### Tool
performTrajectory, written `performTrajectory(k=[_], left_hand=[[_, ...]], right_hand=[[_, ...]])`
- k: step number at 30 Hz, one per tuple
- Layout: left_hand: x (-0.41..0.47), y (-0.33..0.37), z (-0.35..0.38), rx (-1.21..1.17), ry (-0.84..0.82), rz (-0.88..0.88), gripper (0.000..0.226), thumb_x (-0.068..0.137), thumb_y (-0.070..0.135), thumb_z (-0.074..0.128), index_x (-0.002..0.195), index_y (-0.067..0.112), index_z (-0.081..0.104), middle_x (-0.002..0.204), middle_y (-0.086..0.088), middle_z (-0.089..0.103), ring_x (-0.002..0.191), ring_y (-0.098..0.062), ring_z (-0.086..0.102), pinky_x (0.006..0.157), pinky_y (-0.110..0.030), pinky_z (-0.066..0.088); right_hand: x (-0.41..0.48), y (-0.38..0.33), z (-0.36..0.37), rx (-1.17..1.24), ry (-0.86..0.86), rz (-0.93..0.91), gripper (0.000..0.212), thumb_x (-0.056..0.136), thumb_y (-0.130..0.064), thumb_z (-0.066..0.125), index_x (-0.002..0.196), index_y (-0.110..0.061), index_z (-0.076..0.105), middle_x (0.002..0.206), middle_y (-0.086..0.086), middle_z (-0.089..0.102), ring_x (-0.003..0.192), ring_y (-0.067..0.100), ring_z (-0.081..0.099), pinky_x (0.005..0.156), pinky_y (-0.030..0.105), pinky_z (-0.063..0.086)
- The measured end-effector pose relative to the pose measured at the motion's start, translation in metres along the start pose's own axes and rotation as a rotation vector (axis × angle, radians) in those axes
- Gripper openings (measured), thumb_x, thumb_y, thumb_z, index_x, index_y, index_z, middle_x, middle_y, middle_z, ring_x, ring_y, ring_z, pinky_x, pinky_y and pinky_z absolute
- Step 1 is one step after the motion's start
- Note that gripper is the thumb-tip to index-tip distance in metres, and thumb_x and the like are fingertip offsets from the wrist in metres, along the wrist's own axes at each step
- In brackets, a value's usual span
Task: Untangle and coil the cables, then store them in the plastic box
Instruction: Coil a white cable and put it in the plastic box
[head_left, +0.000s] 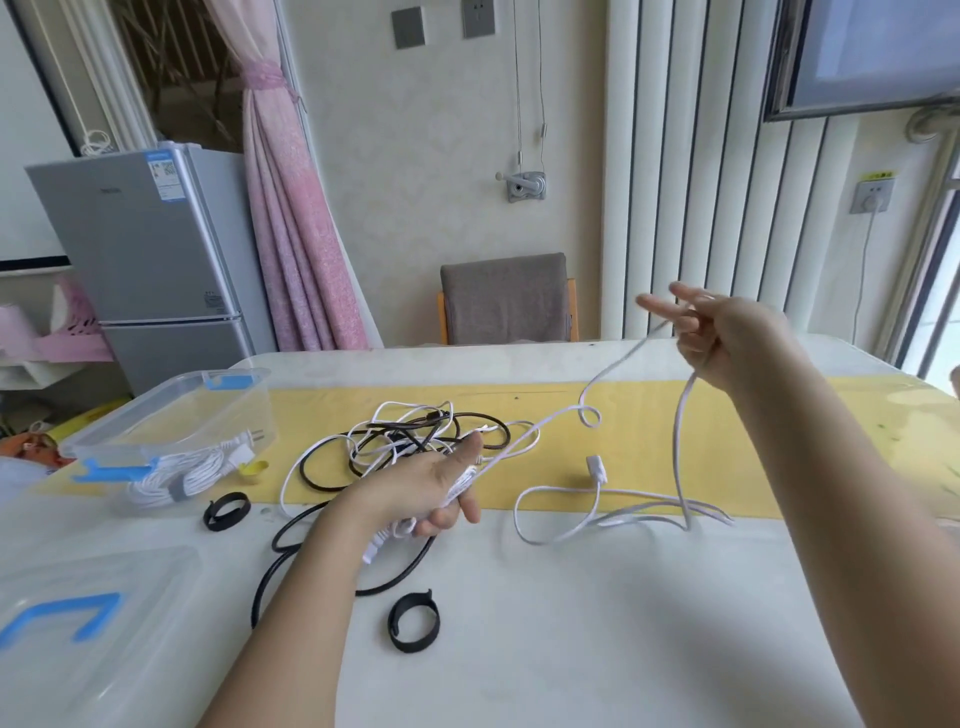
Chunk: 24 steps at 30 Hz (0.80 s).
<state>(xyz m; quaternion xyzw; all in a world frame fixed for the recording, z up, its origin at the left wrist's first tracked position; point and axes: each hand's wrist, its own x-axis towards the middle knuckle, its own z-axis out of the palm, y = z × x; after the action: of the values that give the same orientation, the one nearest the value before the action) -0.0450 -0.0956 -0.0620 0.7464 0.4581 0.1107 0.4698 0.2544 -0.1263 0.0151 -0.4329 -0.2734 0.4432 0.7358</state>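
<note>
Blurred, cropped, covered

The plastic lid (78, 623) at lower left was blurred and cut by the frame edge. The left hand (421, 488) covered part of the white cable (680, 415); which fingers (660, 306) of the right hand (727, 338) held it was unclear.

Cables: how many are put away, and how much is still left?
One done: a coiled white bundle lies strapped in the plastic box. In hand: the left hand grips gathered loops of a white cable while the right hand lifts its slack. Left: the black cable lies tangled on the table, and two black straps wait unused.
</note>
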Motion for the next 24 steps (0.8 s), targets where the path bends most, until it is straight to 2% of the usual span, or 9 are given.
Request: performTrajectory(k=[2, 5, 9, 11, 13, 15, 18, 20, 24], left_hand=[[-0.007, 0.001, -0.007, -0.147, -0.196, 0.044, 0.091, 0.045, 0.099, 0.039, 0.071, 0.013, 0.054, 0.048, 0.003, 0.03, 0.037, -0.01, 0.025, 0.04, -0.016, 0.022], [-0.016, 0.002, -0.017, -0.43, -0.58, 0.195, 0.051, 0.074, 0.068, 0.063, 0.066, 0.019, 0.052, 0.048, 0.01, 0.033, 0.034, -0.003, 0.022, 0.033, -0.012, 0.019], [-0.016, 0.01, -0.017, -0.932, -0.95, 0.346, 0.025, 0.101, 0.022, 0.034, 0.078, 0.014, 0.04, 0.058, 0.004, 0.037, 0.037, -0.005, 0.025, 0.037, -0.016, 0.025], [-0.011, 0.012, -0.017, -0.988, -0.907, 0.365, 0.028, 0.102, 0.021, 0.028, 0.081, 0.013, 0.044, 0.059, 0.001, 0.039, 0.041, -0.01, 0.034, 0.042, -0.02, 0.033], [-0.004, 0.009, -0.019, -1.006, -0.891, 0.377, 0.034, 0.103, 0.022, 0.027, 0.085, 0.009, 0.053, 0.059, 0.001, 0.04, 0.046, -0.013, 0.04, 0.047, -0.021, 0.036], [0.001, 0.009, -0.019, -1.02, -0.859, 0.367, 0.036, 0.102, 0.024, 0.03, 0.084, 0.008, 0.056, 0.057, 0.003, 0.039, 0.044, -0.012, 0.039, 0.045, -0.02, 0.037], [-0.003, 0.014, -0.016, -0.912, -0.571, 0.305, 0.033, 0.084, 0.04, 0.066, 0.063, 0.017, 0.055, 0.043, 0.01, 0.032, 0.03, -0.005, 0.029, 0.033, -0.015, 0.032], [-0.007, 0.016, -0.016, -0.837, -0.286, 0.258, 0.049, 0.06, 0.053, 0.082, 0.055, 0.02, 0.047, 0.037, 0.011, 0.029, 0.025, 0.0, 0.025, 0.028, -0.014, 0.025], [-0.004, 0.022, -0.011, -0.785, -0.026, 0.245, 0.058, 0.073, 0.073, 0.05, 0.055, 0.019, 0.043, 0.04, 0.008, 0.026, 0.029, -0.002, 0.021, 0.03, -0.015, 0.021]], right_hand=[[0.01, 0.001, -0.016, -0.005, 0.145, -0.048, 0.035, 0.098, 0.001, 0.023, 0.116, -0.001, 0.053, 0.093, 0.02, 0.067, 0.038, 0.007, 0.051, 0.034, 0.015, 0.027], [0.016, 0.007, -0.029, -0.19, 0.258, -0.111, 0.039, 0.099, -0.001, 0.02, 0.121, -0.005, 0.051, 0.07, 0.007, 0.071, 0.045, 0.006, 0.061, 0.038, 0.014, 0.039], [0.011, 0.019, -0.024, -0.94, 0.039, 0.088, 0.026, 0.099, -0.006, 0.037, 0.113, -0.001, 0.059, 0.062, 0.012, 0.067, 0.044, 0.016, 0.062, 0.046, 0.023, 0.052], [0.007, 0.025, -0.014, -1.358, -0.049, 0.124, 0.027, 0.097, -0.017, 0.049, 0.113, 0.0, 0.061, 0.085, 0.016, 0.066, 0.065, 0.025, 0.064, 0.065, 0.031, 0.056], [0.001, 0.034, 0.002, -1.625, -0.115, -0.096, 0.03, 0.096, -0.025, 0.049, 0.116, -0.006, 0.063, 0.108, 0.014, 0.066, 0.094, 0.029, 0.063, 0.083, 0.033, 0.051], [-0.019, 0.039, 0.025, -1.43, -0.333, -0.203, 0.033, 0.098, -0.034, 0.047, 0.115, -0.013, 0.065, 0.116, 0.009, 0.066, 0.108, 0.028, 0.06, 0.089, 0.031, 0.045], [-0.052, 0.045, 0.057, -0.825, -0.784, 0.214, 0.051, 0.093, -0.056, 0.04, 0.108, -0.013, 0.063, 0.104, 0.016, 0.07, 0.101, 0.03, 0.066, 0.095, 0.037, 0.047], [-0.065, 0.05, 0.064, -0.851, -0.962, 0.313, 0.05, 0.089, -0.055, 0.046, 0.105, -0.009, 0.058, 0.091, 0.018, 0.07, 0.089, 0.03, 0.069, 0.094, 0.039, 0.05], [-0.078, 0.052, 0.073, -1.056, -0.979, 0.157, 0.022, 0.096, -0.029, 0.055, 0.088, -0.009, 0.059, 0.053, -0.003, 0.046, 0.049, 0.011, 0.046, 0.058, 0.023, 0.049]])
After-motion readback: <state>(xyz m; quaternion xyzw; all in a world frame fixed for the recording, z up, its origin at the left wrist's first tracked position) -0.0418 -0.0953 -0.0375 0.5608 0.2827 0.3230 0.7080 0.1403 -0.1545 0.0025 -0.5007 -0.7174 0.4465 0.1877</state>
